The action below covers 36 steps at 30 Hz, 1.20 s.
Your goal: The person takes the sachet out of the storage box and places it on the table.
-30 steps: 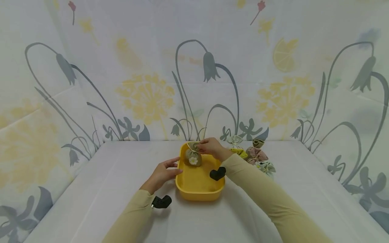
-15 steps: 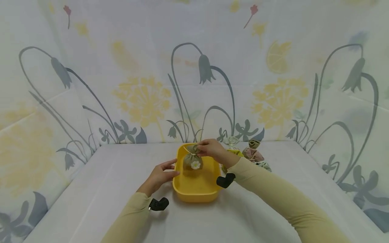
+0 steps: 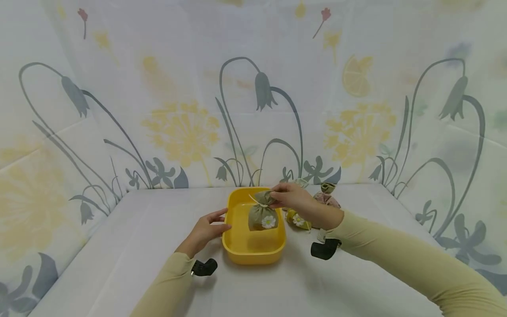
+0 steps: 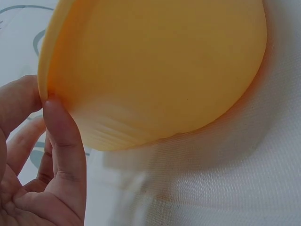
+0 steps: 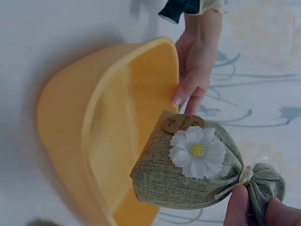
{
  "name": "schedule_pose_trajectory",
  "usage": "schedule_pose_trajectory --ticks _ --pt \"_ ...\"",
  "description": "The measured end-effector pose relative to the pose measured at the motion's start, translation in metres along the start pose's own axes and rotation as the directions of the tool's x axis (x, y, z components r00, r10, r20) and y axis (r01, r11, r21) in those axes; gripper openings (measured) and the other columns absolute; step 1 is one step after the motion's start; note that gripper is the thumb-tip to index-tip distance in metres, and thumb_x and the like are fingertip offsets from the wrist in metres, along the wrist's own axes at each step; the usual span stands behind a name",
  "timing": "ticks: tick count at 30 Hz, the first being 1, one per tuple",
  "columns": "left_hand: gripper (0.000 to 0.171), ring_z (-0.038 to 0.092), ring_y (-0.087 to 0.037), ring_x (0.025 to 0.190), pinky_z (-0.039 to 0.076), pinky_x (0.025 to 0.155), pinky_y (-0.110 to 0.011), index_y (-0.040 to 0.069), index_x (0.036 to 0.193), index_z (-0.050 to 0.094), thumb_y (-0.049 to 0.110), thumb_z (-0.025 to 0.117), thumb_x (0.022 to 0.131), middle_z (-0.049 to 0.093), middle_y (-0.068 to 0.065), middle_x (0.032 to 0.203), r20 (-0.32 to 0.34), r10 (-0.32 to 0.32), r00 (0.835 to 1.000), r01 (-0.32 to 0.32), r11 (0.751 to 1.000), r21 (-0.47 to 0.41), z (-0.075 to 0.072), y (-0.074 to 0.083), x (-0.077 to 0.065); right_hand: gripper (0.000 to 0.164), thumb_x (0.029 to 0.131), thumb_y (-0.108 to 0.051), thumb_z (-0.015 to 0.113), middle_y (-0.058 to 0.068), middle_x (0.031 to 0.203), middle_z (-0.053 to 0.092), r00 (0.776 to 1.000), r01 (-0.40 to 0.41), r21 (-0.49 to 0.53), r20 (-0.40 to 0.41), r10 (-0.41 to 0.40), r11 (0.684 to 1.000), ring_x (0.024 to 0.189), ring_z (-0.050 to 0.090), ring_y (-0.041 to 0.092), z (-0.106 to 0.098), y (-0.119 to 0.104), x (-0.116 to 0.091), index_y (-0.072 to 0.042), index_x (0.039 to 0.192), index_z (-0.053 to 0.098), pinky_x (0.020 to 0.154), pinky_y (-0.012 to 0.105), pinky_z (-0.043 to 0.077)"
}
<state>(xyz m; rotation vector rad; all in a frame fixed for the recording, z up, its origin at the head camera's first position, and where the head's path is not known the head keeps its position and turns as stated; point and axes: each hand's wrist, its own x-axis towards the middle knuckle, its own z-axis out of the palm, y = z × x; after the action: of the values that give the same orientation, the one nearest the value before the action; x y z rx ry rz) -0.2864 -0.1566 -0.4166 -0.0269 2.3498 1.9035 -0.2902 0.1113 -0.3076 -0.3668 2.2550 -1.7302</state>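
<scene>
A greenish-grey drawstring sachet (image 3: 258, 216) with a white daisy on its front hangs over the right part of a yellow plastic basin (image 3: 253, 259). My right hand (image 3: 301, 201) pinches the gathered neck just by its cream cord. The right wrist view shows the sachet (image 5: 160, 181) tilted, with a small brown tag beside the flower. My left hand (image 3: 203, 232) grips the basin's left rim; in the left wrist view the thumb (image 4: 63, 122) lies on the inner side and the other fingers outside. Bare yellow floor shows inside the basin.
Right of the basin lie several more sachets, partly hidden behind my right hand: a yellow one (image 3: 297, 219) with a white flower, a pink one (image 3: 328, 199) and a pale one (image 3: 302, 182) at the back. A flower-printed cloth (image 3: 190, 145) rises behind the white table (image 3: 158, 229).
My right hand has carried the sachet from the basin's back left up and across to the right. The left hand has kept its hold on the rim. The head view has shifted slightly.
</scene>
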Motion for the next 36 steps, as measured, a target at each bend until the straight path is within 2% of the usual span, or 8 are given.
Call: schedule_pose_trajectory --ticks 4,11,15,19,27,32,36 --pt "0.059 0.058 -0.019 0.083 0.053 0.078 -0.031 0.009 0.134 0.052 0.006 0.073 0.079 0.051 -0.017 0.116 0.005 0.004 1.0 -0.004 1.0 -0.019 -0.001 -0.001 0.001 0.026 0.097 -0.008 0.049 0.019 0.109 0.059 1.0 -0.002 -0.015 -0.023 0.002 1.0 0.09 0.064 0.019 -0.012 0.0 -0.016 0.009 0.116 0.054 0.089 0.037 0.048" --pt "0.065 0.059 -0.019 0.082 0.054 0.076 -0.029 0.006 0.136 0.049 0.012 0.076 0.077 0.05 -0.018 0.114 0.031 0.04 0.999 -0.04 0.999 -0.031 -0.002 0.0 -0.002 0.03 0.097 -0.008 0.047 0.019 0.11 0.056 0.998 0.055 -0.038 -0.027 -0.056 0.998 0.093 0.063 0.022 -0.04 0.009 -0.039 0.013 0.118 0.05 0.091 0.038 0.047" --pt "0.064 0.059 -0.019 0.084 0.053 0.078 -0.031 0.008 0.136 0.048 0.008 0.074 0.078 0.05 -0.018 0.117 0.022 0.007 1.0 -0.006 0.999 -0.036 -0.001 0.0 -0.001 0.03 0.097 -0.01 0.048 0.011 0.104 0.057 0.996 0.07 -0.037 -0.055 -0.071 0.997 0.092 0.064 0.019 -0.054 0.016 -0.048 0.012 0.117 0.051 0.087 0.034 0.05" --pt "0.062 0.059 -0.019 0.083 0.054 0.078 -0.032 0.007 0.136 0.048 0.005 0.072 0.08 0.05 -0.02 0.118 0.014 0.0 1.0 0.001 0.999 -0.04 0.0 -0.001 0.001 0.026 0.097 -0.009 0.049 0.007 0.098 0.056 0.994 0.068 -0.007 -0.081 -0.069 0.998 0.087 0.063 0.013 -0.064 0.027 -0.053 0.011 0.112 0.053 0.085 0.031 0.05" --pt "0.06 0.06 -0.019 0.081 0.054 0.077 -0.032 0.007 0.136 0.049 0.005 0.072 0.08 0.051 -0.019 0.117 0.001 -0.008 1.0 0.008 0.999 -0.042 0.002 0.001 -0.001 0.03 0.097 -0.008 0.047 0.02 0.123 0.042 0.991 0.03 -0.005 -0.131 -0.031 1.0 0.086 0.063 0.011 -0.07 0.057 -0.057 0.016 0.115 0.05 0.087 0.033 0.049" --pt "0.061 0.06 -0.019 0.081 0.054 0.078 -0.032 0.006 0.137 0.047 0.005 0.071 0.08 0.05 -0.021 0.119 0.005 -0.008 1.0 0.008 0.999 -0.045 0.002 0.003 -0.001 0.028 0.096 -0.007 0.049 0.009 0.105 0.056 0.985 0.036 0.004 -0.172 -0.035 0.999 0.084 0.064 0.013 -0.07 0.077 -0.056 0.014 0.113 0.053 0.084 0.028 0.05" --pt "0.06 0.06 -0.019 0.081 0.054 0.078 -0.033 0.006 0.136 0.048 0.004 0.071 0.081 0.05 -0.021 0.118 0.003 -0.011 1.0 0.011 0.999 -0.053 0.003 0.004 -0.002 0.026 0.095 -0.008 0.052 0.004 0.095 0.062 0.981 0.064 0.009 -0.182 -0.062 0.998 0.084 0.065 0.015 -0.065 0.088 -0.055 0.014 0.111 0.054 0.084 0.032 0.05"
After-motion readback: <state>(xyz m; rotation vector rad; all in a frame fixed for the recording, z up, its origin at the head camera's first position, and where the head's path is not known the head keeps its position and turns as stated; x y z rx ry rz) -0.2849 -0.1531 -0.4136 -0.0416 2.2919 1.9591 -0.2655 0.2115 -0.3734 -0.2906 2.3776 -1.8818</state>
